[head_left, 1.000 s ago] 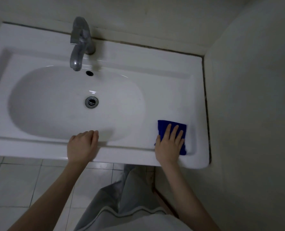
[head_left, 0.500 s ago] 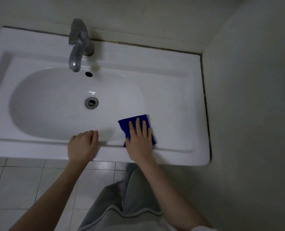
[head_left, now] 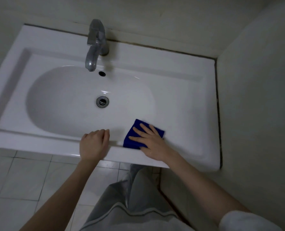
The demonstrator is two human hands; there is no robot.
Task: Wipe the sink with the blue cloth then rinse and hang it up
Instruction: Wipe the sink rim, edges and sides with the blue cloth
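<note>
The blue cloth (head_left: pixel 130 144) is laid on the flat near ledge of the sink (head_left: pixel 196 114), just right of the basin's near right curve. It is pressed down by the right hand (head_left: pixel 151 144), whose fingers (head_left: pixel 145 129) are held straight and spread. The left hand (head_left: pixel 93 144) is rested on the near rim with its fingers bent; whether the rim is gripped cannot be told. The tap (head_left: pixel 95 45) is mounted at the far side.

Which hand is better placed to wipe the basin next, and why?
Right. The right hand presses the blue cloth flat at the front edge of the basin; the left hand rests on the sink rim, holding no cloth.
</note>
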